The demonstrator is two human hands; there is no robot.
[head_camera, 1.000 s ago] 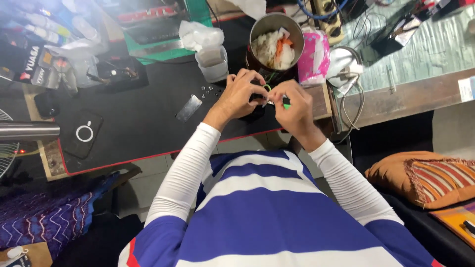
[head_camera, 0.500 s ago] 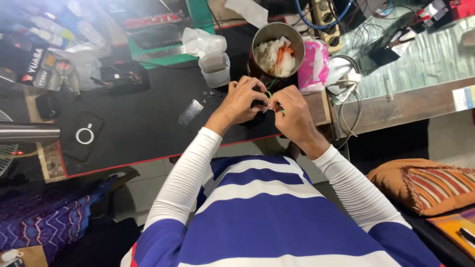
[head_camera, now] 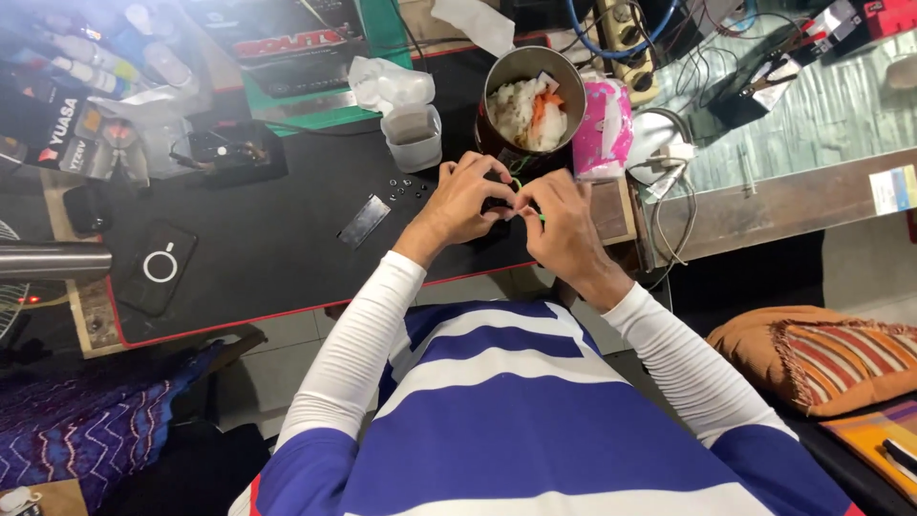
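My left hand (head_camera: 466, 203) and my right hand (head_camera: 562, 226) meet over the near edge of a black desk mat (head_camera: 277, 258). Both close around a small dark object that they mostly hide. My right hand pinches a thin green-handled tool (head_camera: 535, 214) against it. A few tiny metal screws (head_camera: 406, 185) lie on the mat just left of my left hand, next to a small flat grey metal plate (head_camera: 363, 222).
A round metal tin (head_camera: 531, 96) of scraps stands behind my hands, a pink packet (head_camera: 602, 129) to its right, a clear plastic cup (head_camera: 413, 137) to its left. A black phone (head_camera: 156, 268) lies on the mat's left. Cables and a power strip (head_camera: 626, 43) sit behind.
The view shifted a little. My hands stay together at the mat's edge, and my right hand has moved closer in so less of the green tool shows.
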